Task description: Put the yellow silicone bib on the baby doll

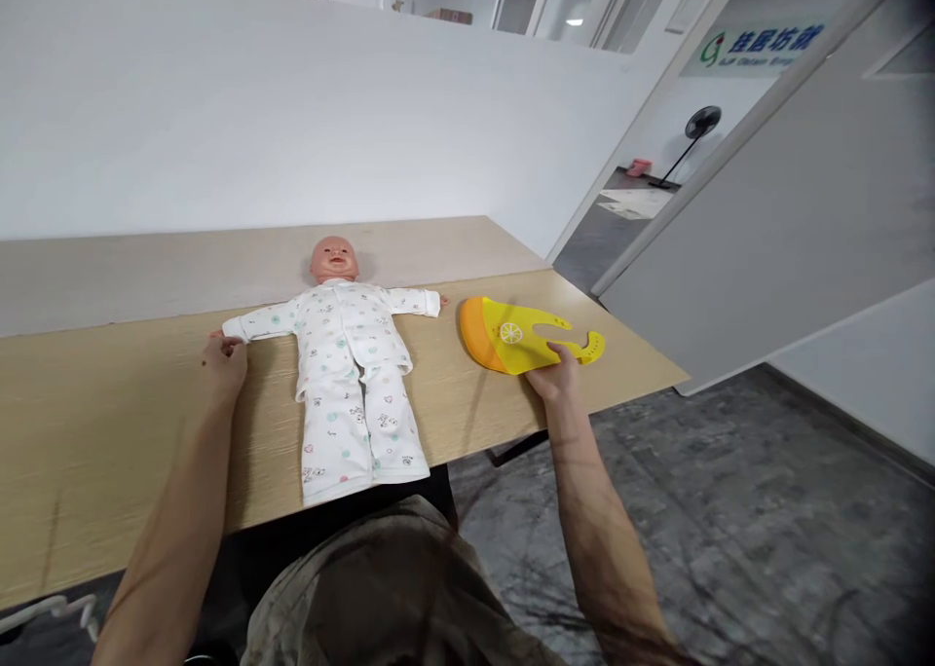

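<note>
Two bare hands work at opposite ends of the scene. The right hand (555, 372) pinches the near edge of a yellow silicone bib (515, 340), fingers closed on it so the bib lies nearly flat, its orange catch pocket to the left and its neck strap curling right. The left hand (223, 362) rests on the table with fingers curled loosely, touching the cuff of the baby doll (343, 354), seemingly steadying that arm. The doll lies face up, arms spread, head far and legs toward the near edge, just left of the bib. Both sit on a pale wooden table (109, 423). A white partition (292, 111) stands behind; grey floor (730, 510) and a standing fan (693, 135) lie to the right.
</note>
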The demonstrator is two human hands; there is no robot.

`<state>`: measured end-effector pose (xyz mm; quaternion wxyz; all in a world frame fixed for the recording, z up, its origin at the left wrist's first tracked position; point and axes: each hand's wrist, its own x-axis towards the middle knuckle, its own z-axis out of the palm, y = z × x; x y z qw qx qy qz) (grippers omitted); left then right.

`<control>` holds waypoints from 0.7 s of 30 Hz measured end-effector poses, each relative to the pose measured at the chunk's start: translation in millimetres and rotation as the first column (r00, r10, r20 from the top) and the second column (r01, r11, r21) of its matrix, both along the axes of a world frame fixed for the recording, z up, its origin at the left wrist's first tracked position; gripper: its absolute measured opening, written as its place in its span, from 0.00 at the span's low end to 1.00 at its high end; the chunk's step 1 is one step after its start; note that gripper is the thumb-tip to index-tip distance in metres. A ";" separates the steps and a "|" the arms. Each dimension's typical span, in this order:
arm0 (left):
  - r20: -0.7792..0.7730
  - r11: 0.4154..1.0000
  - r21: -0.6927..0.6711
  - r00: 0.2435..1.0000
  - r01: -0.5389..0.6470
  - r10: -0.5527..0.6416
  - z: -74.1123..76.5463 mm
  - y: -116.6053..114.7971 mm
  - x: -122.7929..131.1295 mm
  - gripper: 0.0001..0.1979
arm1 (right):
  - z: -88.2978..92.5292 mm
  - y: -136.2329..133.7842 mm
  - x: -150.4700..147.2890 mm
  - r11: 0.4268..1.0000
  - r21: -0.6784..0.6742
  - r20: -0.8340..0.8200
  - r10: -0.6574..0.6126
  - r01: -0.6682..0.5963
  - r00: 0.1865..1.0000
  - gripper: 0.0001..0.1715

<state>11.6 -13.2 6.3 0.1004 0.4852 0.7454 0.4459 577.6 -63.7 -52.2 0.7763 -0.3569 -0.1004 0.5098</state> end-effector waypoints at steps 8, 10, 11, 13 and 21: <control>0.029 1.000 0.006 1.000 0.003 -0.003 1.8 -1.1 1.4 0.08 | 9.9 14.0 -7.4 0.998 0.032 0.121 0.056 -0.060 0.991 0.09; 0.039 1.000 0.031 0.999 0.005 -0.006 3.1 -0.3 2.6 0.07 | 12.8 10.3 -10.8 0.995 0.089 0.096 0.034 -0.042 0.995 0.11; 0.046 0.999 0.048 0.999 -0.001 -0.002 4.1 -0.4 3.7 0.07 | 14.9 8.2 -13.1 0.992 0.120 0.074 0.027 -0.036 0.997 0.12; 0.060 0.996 0.085 0.998 -0.022 0.017 6.7 -2.0 6.4 0.06 | 20.4 4.8 -18.4 0.985 0.167 0.042 0.035 -0.042 0.998 0.14; 0.069 0.981 0.194 0.997 0.022 -0.036 32.2 -8.2 37.1 0.10 | 67.2 -5.9 -42.3 0.966 0.230 0.220 0.066 -0.118 0.973 0.20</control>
